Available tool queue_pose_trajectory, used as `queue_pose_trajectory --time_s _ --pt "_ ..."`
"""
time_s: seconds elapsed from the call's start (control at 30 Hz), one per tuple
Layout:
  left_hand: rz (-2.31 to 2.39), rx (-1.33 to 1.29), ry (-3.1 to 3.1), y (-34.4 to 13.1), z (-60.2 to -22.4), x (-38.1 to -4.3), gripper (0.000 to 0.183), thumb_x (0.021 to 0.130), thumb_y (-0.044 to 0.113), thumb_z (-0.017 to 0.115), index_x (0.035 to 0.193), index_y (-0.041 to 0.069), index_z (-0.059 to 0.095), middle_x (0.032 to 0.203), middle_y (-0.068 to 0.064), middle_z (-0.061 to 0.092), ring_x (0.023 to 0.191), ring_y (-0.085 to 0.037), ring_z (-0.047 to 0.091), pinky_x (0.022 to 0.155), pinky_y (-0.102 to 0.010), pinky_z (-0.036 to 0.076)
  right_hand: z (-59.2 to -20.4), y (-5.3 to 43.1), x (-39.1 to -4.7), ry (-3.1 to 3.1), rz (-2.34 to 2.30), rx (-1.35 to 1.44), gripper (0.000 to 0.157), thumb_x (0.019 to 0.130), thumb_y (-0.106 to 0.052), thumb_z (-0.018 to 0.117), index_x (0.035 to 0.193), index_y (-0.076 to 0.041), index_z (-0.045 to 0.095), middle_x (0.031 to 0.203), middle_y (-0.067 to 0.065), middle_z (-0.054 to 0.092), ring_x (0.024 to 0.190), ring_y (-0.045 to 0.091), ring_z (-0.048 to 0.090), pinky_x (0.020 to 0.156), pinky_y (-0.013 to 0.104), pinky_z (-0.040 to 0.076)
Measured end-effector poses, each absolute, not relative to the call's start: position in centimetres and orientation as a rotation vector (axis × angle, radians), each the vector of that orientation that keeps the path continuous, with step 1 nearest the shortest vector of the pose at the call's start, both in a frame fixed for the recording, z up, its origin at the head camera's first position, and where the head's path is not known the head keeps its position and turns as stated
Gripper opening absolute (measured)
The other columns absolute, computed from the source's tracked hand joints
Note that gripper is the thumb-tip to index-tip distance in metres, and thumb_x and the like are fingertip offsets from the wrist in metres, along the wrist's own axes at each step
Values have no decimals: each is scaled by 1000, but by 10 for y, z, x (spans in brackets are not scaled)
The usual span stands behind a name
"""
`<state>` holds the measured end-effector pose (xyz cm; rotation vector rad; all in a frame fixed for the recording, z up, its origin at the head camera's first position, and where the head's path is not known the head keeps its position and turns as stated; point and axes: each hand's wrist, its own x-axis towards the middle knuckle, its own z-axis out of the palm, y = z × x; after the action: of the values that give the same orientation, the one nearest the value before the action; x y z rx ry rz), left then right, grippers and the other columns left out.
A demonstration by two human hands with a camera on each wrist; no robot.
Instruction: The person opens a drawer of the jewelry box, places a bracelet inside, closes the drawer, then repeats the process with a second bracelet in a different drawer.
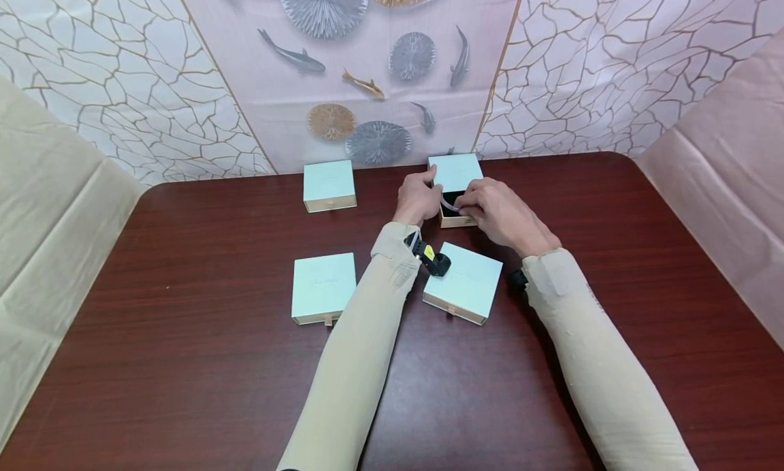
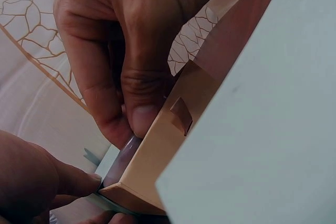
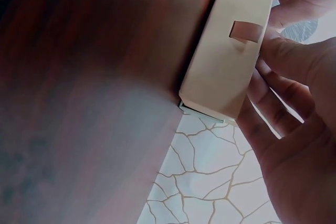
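At the back right, a pale mint gift box point(image 1: 456, 173) has its black-lined drawer point(image 1: 456, 222) pulled out toward me. My right hand point(image 1: 507, 216) pinches a pale, translucent bangle point(image 1: 449, 204) between thumb and fingers, at the drawer's opening. Seen from the left wrist, the bangle point(image 2: 121, 163) looks greyish purple and lies just inside the drawer's front wall. My left hand point(image 1: 418, 196) grips the box at its left side. A ribbon pull tab point(image 3: 247, 31) sticks out from the cream drawer front in the right wrist view.
Nearest the hands, a closed mint box point(image 1: 468, 284) sits at an angle under my left wrist camera. Two more closed boxes stand to the left, one box point(image 1: 329, 182) at the back and one box point(image 1: 323, 285) nearer me. Patterned cloth point(image 1: 380, 69) rises behind the dark wooden table point(image 1: 184, 362).
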<state>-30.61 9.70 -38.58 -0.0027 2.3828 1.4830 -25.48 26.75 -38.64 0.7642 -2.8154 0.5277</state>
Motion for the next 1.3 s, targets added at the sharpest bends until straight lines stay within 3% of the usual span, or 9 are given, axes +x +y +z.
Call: queue_pose_trajectory --time_s 0.23,0.73,0.97,1.13,1.3 --pt "1484 7 2399 98 -387 -306 52 108 24 50 158 35 37 167 0 32 148 -28 37 84 -30 44 -388 267 -255 -2819 521 751 17 95 1 68 107 -1 79 92 10 68 87 24 61 75 37 51" --pt "1488 1 2407 99 -386 -305 52 108 24 51 157 34 38 166 -2 35 137 -28 48 73 -28 43 -387 268 -257 -2864 554 727 17 95 3 65 104 1 80 95 12 69 94 27 64 82 42 56" --pt "1503 4 2388 98 -385 -305 52 108 24 51 157 35 38 166 -2 35 141 -28 44 74 -28 43 -387 268 -258 -2875 555 710 18 96 2 64 105 0 80 98 13 69 96 28 65 84 42 56" --pt "1500 1 2378 97 -385 -305 52 109 24 50 158 35 37 167 -1 33 128 -30 52 70 -28 42 -388 268 -258 -2878 550 715 19 97 3 63 106 1 80 98 14 69 97 30 64 85 44 55" --pt "1497 8 2385 97 -386 -305 51 109 24 50 157 35 38 167 -1 33 137 -30 47 70 -28 42 -389 268 -259 -2880 544 715 19 97 2 62 106 1 80 98 14 69 97 30 64 86 44 55"
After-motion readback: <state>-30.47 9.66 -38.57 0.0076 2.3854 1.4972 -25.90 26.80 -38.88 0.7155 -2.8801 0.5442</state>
